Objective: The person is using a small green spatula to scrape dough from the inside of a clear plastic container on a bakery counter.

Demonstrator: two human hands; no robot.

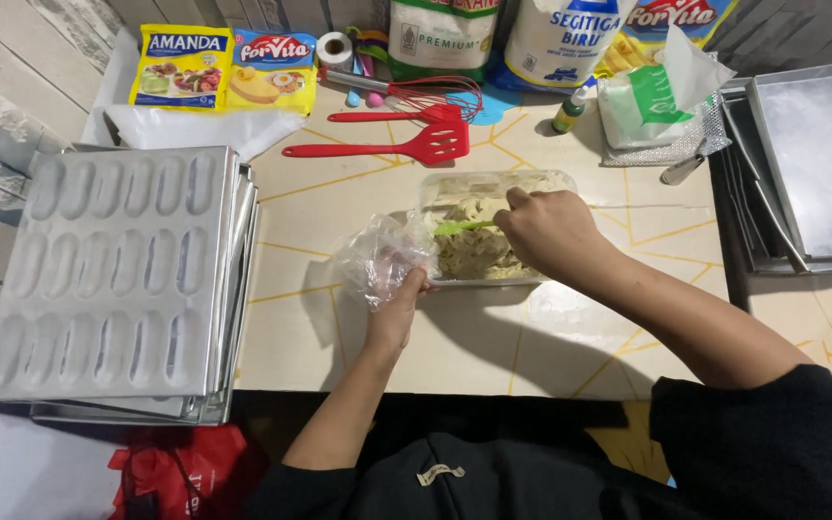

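Observation:
A clear rectangular container [541, 181] holding pale dough [474, 252] sits mid-table. My right hand [549, 231] is over it, gripping a green spatula [462, 227] whose blade rests on the dough. Left of the container, my left hand [399, 310] holds a crumpled clear plastic bag [382, 255], its mouth turned towards the container's left edge.
A stack of metal moulded baking trays [117, 279] fills the left side. More flat metal trays [811, 164] lie at the right. Red spatulas [406, 146], a whisk [445, 94], a small bottle [570, 111] and several ingredient packets [233, 67] line the back. A red bag [180, 472] lies below the table.

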